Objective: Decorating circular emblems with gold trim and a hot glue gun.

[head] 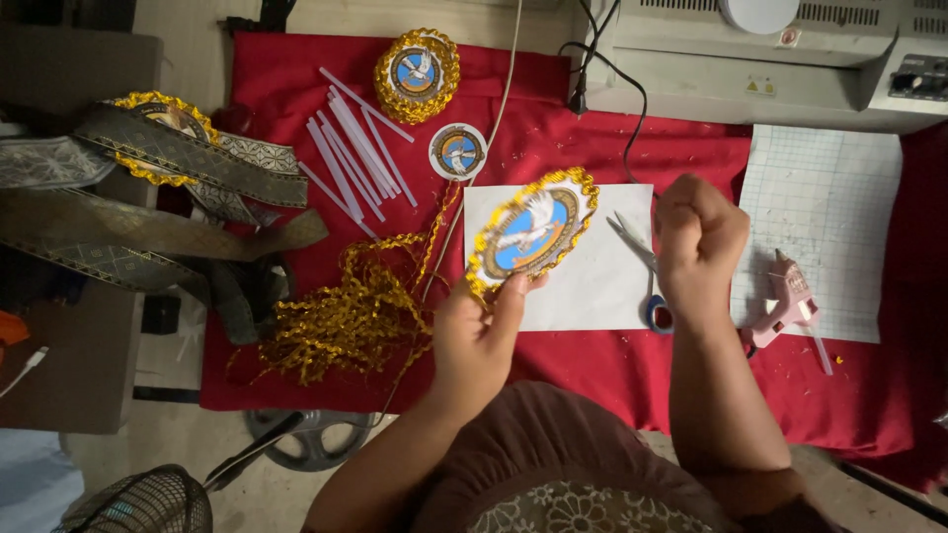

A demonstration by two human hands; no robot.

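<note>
gold-trimmed round badge (533, 232) with white bird on blue pinched at lower edge by left hand (477, 336), held above white paper sheet (592, 286). right hand (698, 242) clenched in fist, holding nothing visible, just right of scissors (642, 276). pink glue gun (785, 301) further right. gold braid pile (346, 311) left of left hand.

— What's in the left hand (477, 336)?
— A round badge (532, 230) with a white bird, edged in gold trim; it's pinched at its lower rim, above a white sheet (592, 286).
— And the right hand (698, 240)?
— Fisted, beside the scissors (642, 271); a pink glue gun (787, 296) lies near.
</note>
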